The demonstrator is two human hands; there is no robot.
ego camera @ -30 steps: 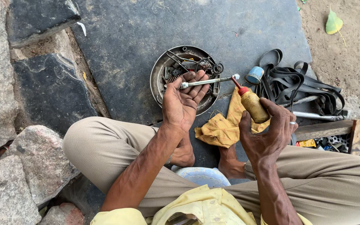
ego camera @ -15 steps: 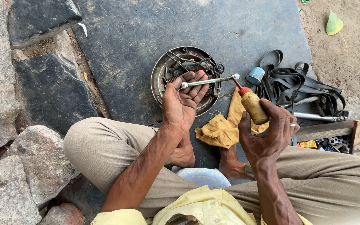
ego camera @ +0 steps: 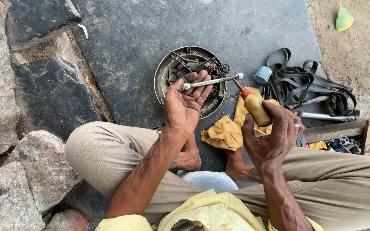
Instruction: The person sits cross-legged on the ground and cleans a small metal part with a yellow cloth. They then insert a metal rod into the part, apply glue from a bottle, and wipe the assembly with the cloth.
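The left hand (ego camera: 185, 102) lies palm up, fingers loosely apart, with a slim metal axle (ego camera: 213, 81) resting across the fingertips above a round metal dish (ego camera: 164, 72) of small parts. The right hand (ego camera: 275, 132) is clamped round a yellowish oil bottle (ego camera: 255, 108) (red nozzle touching the axle's right end). A yellow cloth (ego camera: 223, 132) lies beneath, black rubber strips (ego camera: 309, 81) to the right.
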